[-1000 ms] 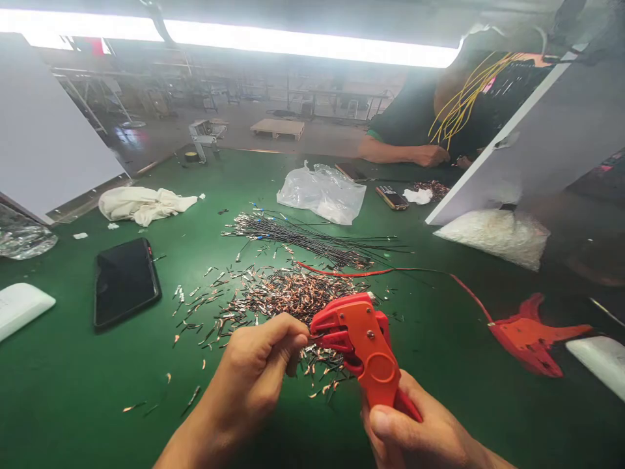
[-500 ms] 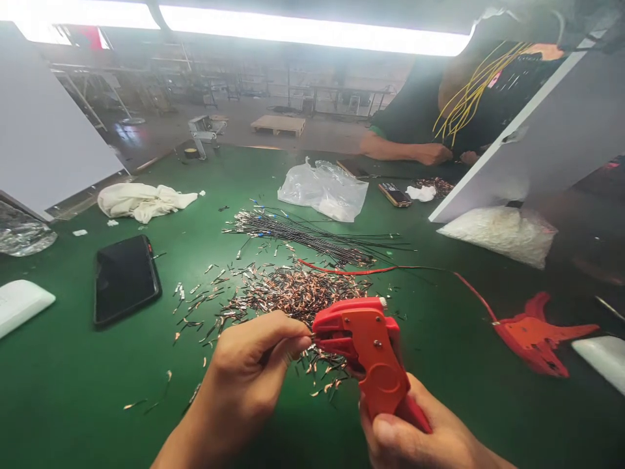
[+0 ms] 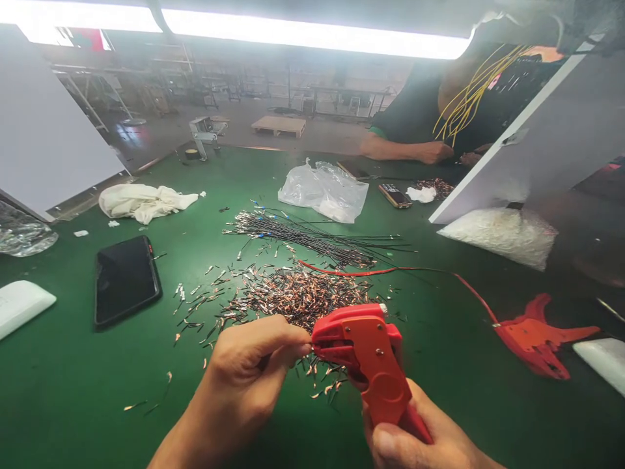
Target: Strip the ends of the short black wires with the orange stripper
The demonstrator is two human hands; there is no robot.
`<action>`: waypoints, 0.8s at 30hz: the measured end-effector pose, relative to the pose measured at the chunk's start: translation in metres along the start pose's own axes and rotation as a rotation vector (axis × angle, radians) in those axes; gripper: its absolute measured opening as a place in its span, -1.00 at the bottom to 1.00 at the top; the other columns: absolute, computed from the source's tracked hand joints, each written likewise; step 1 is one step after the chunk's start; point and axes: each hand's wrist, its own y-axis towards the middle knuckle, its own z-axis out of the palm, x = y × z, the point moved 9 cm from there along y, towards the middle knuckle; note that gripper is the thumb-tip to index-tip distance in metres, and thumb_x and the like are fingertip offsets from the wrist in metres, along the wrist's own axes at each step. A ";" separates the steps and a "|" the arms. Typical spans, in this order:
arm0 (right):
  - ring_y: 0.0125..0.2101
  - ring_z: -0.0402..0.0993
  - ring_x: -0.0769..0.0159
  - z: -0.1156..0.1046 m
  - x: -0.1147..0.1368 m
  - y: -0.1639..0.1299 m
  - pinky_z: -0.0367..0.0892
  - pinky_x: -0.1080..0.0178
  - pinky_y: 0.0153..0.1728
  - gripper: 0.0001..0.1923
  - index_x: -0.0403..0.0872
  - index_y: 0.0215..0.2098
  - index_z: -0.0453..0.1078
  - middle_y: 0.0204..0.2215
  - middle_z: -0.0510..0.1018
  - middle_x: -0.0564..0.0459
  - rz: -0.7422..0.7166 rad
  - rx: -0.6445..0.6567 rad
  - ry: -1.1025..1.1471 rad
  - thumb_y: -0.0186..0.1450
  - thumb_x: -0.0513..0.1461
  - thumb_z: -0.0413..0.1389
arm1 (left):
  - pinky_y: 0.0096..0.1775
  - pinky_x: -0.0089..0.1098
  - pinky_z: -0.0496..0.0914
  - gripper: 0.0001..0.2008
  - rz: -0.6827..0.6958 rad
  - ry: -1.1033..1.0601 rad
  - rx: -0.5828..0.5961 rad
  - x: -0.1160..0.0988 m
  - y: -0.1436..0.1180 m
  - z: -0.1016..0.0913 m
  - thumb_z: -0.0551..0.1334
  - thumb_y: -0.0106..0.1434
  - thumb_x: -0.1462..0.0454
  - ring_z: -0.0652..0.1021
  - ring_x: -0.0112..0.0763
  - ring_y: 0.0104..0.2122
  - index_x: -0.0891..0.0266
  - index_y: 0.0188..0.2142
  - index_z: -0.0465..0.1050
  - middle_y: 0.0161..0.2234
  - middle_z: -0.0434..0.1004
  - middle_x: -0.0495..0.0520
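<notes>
Fingers of my left hand are pinched together on a short wire piece whose end sits at the nose of the red wire stripper, too small there to make out clearly. My right hand is closed around the stripper's handles at the near edge of the tabletop, the tool tilted up and to the left. Just beyond the stripper's head lies the heap of stripped copper ends, scattered bits trailing toward the left. Farther back, a bundle of thin black wires lies across the middle of the tabletop, with a red wire running from it toward a second red stripper near the right edge. A black phone lies flat toward the left edge, a white cloth behind it. A clear plastic bag sits toward the far edge, and a co-worker's hand rests at the far right corner.
</notes>
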 end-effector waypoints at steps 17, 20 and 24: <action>-0.62 -0.18 0.47 0.002 0.001 0.004 -0.09 0.31 -0.61 -0.43 -0.02 -0.55 0.21 -0.65 -0.07 0.28 -0.048 0.007 -0.030 0.08 0.25 0.22 | -0.61 -0.60 0.25 -0.79 0.000 0.010 -0.004 -0.003 0.003 -0.001 0.19 0.25 0.45 0.37 -0.60 -0.66 0.19 -0.44 0.54 -0.63 0.44 -0.13; -0.62 -0.19 0.48 0.004 -0.002 0.004 -0.13 0.31 -0.61 -0.41 -0.01 -0.55 0.12 -0.64 -0.06 0.28 -0.053 0.031 -0.028 0.12 0.26 0.19 | -0.62 -0.61 0.24 -0.79 0.011 0.006 -0.016 -0.004 0.004 -0.002 0.20 0.23 0.46 0.37 -0.60 -0.67 0.19 -0.46 0.51 -0.63 0.46 -0.14; -0.61 -0.22 0.49 0.007 0.000 0.005 -0.18 0.29 -0.60 -0.38 0.01 -0.51 0.03 -0.62 -0.10 0.29 -0.043 0.038 -0.068 0.15 0.30 0.11 | -0.59 -0.64 0.26 -0.81 0.005 -0.012 -0.013 -0.004 0.004 -0.002 0.22 0.23 0.46 0.40 -0.62 -0.65 0.19 -0.45 0.50 -0.62 0.47 -0.16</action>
